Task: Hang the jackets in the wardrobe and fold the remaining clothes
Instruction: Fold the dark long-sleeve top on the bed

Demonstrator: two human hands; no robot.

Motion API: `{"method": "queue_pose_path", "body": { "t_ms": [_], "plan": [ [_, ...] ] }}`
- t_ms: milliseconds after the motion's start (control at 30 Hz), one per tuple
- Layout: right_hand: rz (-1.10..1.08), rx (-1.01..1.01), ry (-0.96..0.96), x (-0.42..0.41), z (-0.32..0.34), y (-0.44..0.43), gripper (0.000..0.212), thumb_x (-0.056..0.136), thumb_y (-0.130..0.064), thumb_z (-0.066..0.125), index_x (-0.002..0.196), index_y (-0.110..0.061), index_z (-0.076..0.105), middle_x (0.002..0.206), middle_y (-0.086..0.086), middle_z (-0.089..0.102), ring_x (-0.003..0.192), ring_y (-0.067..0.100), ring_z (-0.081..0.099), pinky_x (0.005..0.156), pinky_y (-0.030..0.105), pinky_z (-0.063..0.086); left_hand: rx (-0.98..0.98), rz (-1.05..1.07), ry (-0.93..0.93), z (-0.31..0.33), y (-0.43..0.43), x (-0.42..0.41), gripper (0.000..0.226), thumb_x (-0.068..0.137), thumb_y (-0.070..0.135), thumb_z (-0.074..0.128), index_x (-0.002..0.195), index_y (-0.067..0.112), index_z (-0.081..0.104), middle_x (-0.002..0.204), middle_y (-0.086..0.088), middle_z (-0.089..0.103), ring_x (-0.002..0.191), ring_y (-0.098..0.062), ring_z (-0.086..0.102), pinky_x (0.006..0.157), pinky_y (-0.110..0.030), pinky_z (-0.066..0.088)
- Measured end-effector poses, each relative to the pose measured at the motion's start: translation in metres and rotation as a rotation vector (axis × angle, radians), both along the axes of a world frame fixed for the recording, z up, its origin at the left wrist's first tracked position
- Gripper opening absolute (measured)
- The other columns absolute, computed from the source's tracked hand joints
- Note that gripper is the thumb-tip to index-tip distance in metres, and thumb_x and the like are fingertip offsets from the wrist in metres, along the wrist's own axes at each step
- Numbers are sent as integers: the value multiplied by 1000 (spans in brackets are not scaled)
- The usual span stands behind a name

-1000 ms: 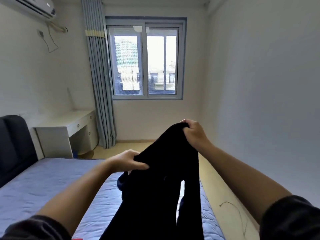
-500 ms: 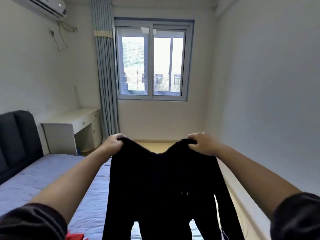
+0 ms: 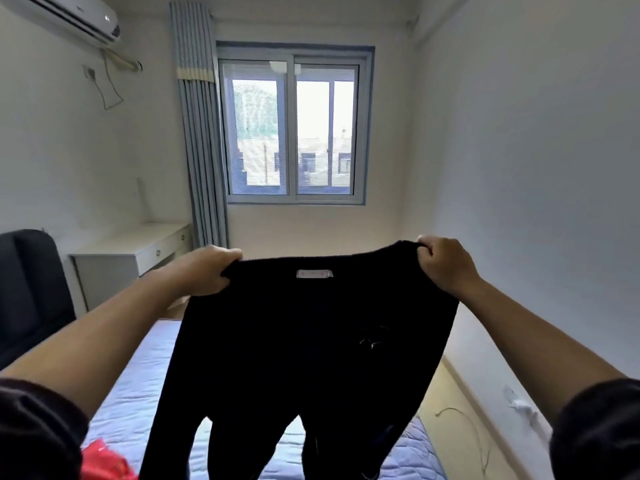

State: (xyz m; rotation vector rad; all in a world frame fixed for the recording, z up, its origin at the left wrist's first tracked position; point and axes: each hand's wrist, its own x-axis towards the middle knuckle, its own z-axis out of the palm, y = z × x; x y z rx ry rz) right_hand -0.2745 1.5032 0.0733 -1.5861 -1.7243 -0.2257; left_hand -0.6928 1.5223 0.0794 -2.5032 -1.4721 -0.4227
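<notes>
The left grip (image 3: 207,271) has its fingers curled over one top corner of a black garment (image 3: 311,341). The right grip (image 3: 446,265) is clenched round the other top corner, slightly higher in the frame. Between them the garment is held up in the air at mid-frame, spread wide. It hangs to the bottom edge of the frame, where it divides into separate hanging parts.

A small pale label (image 3: 314,274) sits just under the top edge, at the middle, but its print is too blurred to read. A faint light mark (image 3: 370,339) shows on the right half of the cloth, and what it is cannot be told.

The garment hangs over a bed (image 3: 138,393) with a pale blue quilted cover and hides much of it. A bit of red cloth (image 3: 104,459) shows at the lower left, against the bed. A dark headboard (image 3: 27,292) stands at the left edge.

Beyond the bed, at left, is a white desk (image 3: 138,251) with drawers. A grey-blue curtain (image 3: 201,133) hangs beside the window (image 3: 294,129) at upper centre.

An air conditioner (image 3: 69,15) is mounted at the upper left, its small logo unreadable. A wall socket (image 3: 90,72) with a hanging cord is below it. A thin cable (image 3: 460,417) lies on the floor at lower right, near a white plug (image 3: 516,400) low on the right wall.
</notes>
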Motion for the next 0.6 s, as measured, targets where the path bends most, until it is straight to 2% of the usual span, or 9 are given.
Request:
{"method": "queue_pose_path", "body": {
  "t_ms": [100,167,267,333,400,433,500,567,600],
  "plan": [
    [135,14,-53,5,0,-13,23,87,-18,51,66,-13,43,56,5,50,57,26,49,53,34,37,-73,-43,-472,-4,-9,-19,5,73,18,55,75,14,58,62,4,55,64,-18,54,60,-26,37],
    [268,-12,0,7,7,-18,24,88,-16,50,65,-17,42,56,0,47,55,17,45,55,33,36,-84,-67,-711,-6,-16,-25,21,69,27,49,76,13,64,64,4,57,60,-7,50,61,-27,38],
    [356,-29,37,10,23,-18,22,89,-14,49,70,-24,50,61,-6,51,56,5,45,57,19,36,-66,-102,-811,-1,-22,-26,37,64,40,47,76,10,64,65,5,56,58,0,47,57,-16,38],
    [333,-93,8,13,32,-9,20,91,-17,48,76,-27,55,69,-9,59,65,3,53,62,17,38,-97,-99,-771,2,-17,-26,41,62,44,46,77,10,64,66,4,57,60,-3,48,60,-20,38],
    [275,-225,-48,15,33,11,23,93,-19,49,73,-29,56,71,-11,59,71,4,54,62,17,37,-158,-22,-644,0,-3,-24,24,70,42,49,75,22,62,68,5,60,64,-7,53,62,-26,40],
    [233,-300,-85,14,30,23,26,93,-20,49,69,-29,55,70,-11,58,72,7,54,61,19,36,-196,41,-545,-4,9,-22,12,78,36,52,74,28,59,71,5,61,67,-10,56,62,-27,41],
    [127,-433,-181,11,11,56,28,91,-24,51,63,-24,53,69,-8,54,75,17,54,62,26,35,-243,207,-290,-20,38,-11,17,90,28,51,74,32,54,80,3,61,75,-14,57,63,-29,41],
    [-33,-550,-223,5,-24,92,28,88,-30,51,62,-19,54,69,-6,55,78,23,57,62,27,35,-257,409,-61,-50,73,9,16,91,30,46,80,30,58,90,1,61,82,-19,56,63,-28,40],
    [-98,-613,-177,1,-47,110,24,85,-29,50,64,-17,56,70,-3,57,78,24,59,61,26,37,-283,510,-30,-68,90,22,17,90,27,45,85,27,61,95,-1,62,85,-22,58,64,-28,40]
  ]
}}
